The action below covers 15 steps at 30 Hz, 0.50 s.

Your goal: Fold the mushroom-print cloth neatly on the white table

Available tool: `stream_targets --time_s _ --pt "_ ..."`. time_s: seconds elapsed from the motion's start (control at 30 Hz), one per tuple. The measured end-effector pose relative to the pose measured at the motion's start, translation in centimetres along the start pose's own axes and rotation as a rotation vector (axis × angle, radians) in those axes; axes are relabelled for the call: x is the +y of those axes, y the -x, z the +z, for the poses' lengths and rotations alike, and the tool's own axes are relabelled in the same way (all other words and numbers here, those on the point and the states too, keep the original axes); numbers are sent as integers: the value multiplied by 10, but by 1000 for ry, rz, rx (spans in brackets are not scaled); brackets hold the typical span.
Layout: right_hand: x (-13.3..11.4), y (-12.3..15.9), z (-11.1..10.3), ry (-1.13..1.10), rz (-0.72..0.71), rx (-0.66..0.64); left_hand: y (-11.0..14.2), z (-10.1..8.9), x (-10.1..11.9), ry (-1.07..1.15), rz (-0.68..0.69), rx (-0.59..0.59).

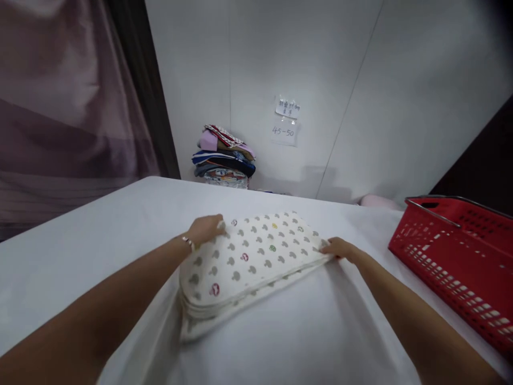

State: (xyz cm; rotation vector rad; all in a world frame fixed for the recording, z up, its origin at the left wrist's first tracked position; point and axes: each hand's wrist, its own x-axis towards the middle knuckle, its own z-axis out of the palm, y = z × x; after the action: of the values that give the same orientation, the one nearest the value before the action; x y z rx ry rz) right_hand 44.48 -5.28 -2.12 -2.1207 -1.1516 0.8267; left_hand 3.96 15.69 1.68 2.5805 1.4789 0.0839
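A folded white cloth (260, 256) with grey mushroom-like prints and a few red, yellow and green ones lies before me, several layers thick at its near edge. My left hand (205, 230), with a bracelet at the wrist, grips its far left edge. At the right corner my right hand (339, 248) pinches the cloth between thumb and fingers. The near left corner of the cloth hangs a little loose. Beneath it is a white-covered table (120, 230).
A red plastic basket (452, 251) with a metal handle stands at the right. Folded clothes (224, 158) are stacked by the back wall, left of two paper notes (285, 120). A pinkish curtain (60, 96) hangs at the left. Some pink item (379, 202) lies behind the table's far edge.
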Motion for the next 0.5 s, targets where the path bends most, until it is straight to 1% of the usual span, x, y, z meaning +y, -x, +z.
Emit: stream_targets --time_s 0.03,0.1,0.13,0.2,0.23,0.27,0.33,0.4,0.5 --pt "9 23 2 -18 92 -52 -15 0 1 -22 44 11" --pt "24 72 11 -57 187 -106 -36 8 7 -39 112 20" --pt "31 95 17 -82 204 -120 -41 14 11 -36 138 24" --pt "39 130 25 -114 204 -135 -41 25 17 -28 171 40" --pt "41 141 27 -86 199 -127 -37 29 18 -24 186 59" --pt "42 145 27 -39 178 -101 -30 32 18 -14 203 86" --pt "40 137 22 56 128 -3 -12 33 14 38 243 160" --pt "33 114 16 71 121 111 11 30 8 101 275 230" --pt "17 73 14 7 218 176 51 30 0 143 273 275"
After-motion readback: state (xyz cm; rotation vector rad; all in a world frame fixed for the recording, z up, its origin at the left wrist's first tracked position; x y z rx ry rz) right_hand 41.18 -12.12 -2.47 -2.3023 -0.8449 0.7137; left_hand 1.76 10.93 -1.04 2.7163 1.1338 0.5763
